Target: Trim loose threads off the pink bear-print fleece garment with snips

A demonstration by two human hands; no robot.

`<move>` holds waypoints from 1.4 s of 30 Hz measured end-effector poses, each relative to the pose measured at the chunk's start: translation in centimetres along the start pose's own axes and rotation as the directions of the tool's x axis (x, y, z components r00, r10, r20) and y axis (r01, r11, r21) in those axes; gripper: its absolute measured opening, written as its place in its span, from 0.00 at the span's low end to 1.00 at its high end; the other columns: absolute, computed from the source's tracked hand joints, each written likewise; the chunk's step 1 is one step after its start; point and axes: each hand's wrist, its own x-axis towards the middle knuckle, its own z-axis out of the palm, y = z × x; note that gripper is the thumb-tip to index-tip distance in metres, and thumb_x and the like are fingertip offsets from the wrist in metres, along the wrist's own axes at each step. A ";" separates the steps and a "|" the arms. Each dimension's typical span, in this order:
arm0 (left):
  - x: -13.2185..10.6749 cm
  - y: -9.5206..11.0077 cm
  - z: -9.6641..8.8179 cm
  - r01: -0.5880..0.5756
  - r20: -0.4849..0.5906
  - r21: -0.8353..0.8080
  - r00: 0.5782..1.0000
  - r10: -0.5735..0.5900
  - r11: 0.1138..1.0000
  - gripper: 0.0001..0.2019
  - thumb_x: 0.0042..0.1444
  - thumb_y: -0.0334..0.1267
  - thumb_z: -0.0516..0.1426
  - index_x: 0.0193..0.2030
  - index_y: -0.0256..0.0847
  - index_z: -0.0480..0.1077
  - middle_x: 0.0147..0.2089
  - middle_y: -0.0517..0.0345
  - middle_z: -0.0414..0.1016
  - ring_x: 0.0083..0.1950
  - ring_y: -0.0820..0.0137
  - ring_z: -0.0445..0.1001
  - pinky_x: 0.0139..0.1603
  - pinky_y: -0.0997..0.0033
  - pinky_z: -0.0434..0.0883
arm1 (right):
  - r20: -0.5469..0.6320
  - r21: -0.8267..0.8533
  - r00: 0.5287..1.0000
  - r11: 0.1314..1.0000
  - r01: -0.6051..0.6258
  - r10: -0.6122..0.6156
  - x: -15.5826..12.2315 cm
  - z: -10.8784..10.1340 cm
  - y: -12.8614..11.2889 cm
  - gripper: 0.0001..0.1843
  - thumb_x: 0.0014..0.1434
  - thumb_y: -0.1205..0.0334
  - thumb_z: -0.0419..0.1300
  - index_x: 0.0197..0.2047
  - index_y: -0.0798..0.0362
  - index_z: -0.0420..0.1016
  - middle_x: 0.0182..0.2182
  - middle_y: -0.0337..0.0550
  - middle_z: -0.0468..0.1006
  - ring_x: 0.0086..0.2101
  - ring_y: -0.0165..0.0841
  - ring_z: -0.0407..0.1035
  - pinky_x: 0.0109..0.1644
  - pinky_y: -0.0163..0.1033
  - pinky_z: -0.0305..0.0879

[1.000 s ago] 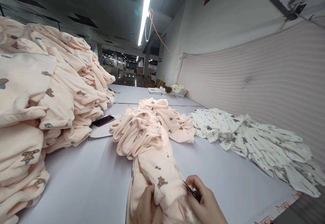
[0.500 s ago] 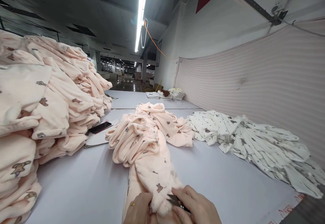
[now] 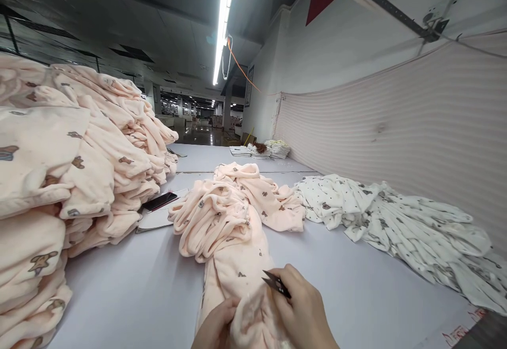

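A pair of dark thread snips (image 3: 277, 284) is gripped in my right hand (image 3: 303, 307), its blades pointing left above the cloth. At the bottom of the view my left hand (image 3: 217, 323) pinches the near end of a pale pink fleece garment (image 3: 240, 262) printed with small brown animals. That end is folded open between both hands, and fingers of my right hand touch its edge. The garment stretches away from me into a bunched pink heap (image 3: 214, 217) on the table. Some fingertips are hidden by the fabric.
A tall pile of similar pink garments (image 3: 91, 175) fills the left side. White printed garments (image 3: 388, 222) lie along the right. A phone (image 3: 160, 201) rests on papers (image 3: 152, 222) behind the heap, and stacked white cloths (image 3: 277, 149) sit at the far end of the table (image 3: 130, 291).
The snips have lifted from the garment's end and moved up. My hands have turned the end open, showing its inside. The whole view has shifted slightly.
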 end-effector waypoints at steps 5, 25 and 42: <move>0.7 0.2 -0.4 -0.087 0.017 0.145 0.996 0.086 0.986 0.18 0.45 0.53 0.63 0.26 0.37 0.74 0.23 0.59 0.71 0.30 0.66 0.70 0.37 0.69 0.66 | 0.026 0.005 0.995 0.996 -0.093 0.093 1.7 0.8 -1.3 0.10 0.51 0.72 0.50 0.32 0.47 0.67 0.28 0.32 0.76 0.27 0.31 0.70 0.30 0.32 0.59; -0.6 1.7 -0.2 0.034 0.207 0.053 0.977 -0.044 0.998 0.18 0.49 0.51 0.63 0.39 0.38 0.77 0.31 0.55 0.75 0.36 0.67 0.70 0.39 0.72 0.67 | 0.284 0.131 0.957 0.986 -0.104 0.063 0.1 -2.8 -2.3 0.13 0.57 0.63 0.58 0.44 0.40 0.80 0.37 0.36 0.81 0.38 0.33 0.75 0.41 0.33 0.64; -2.5 2.9 1.6 -0.023 0.208 -0.055 0.978 0.034 0.998 0.20 0.50 0.37 0.63 0.52 0.40 0.73 0.46 0.48 0.78 0.49 0.59 0.74 0.44 0.67 0.69 | 0.201 -0.015 0.976 0.996 0.087 -0.082 -2.6 -2.6 -2.5 0.11 0.60 0.64 0.55 0.42 0.45 0.77 0.36 0.39 0.80 0.34 0.36 0.74 0.37 0.36 0.64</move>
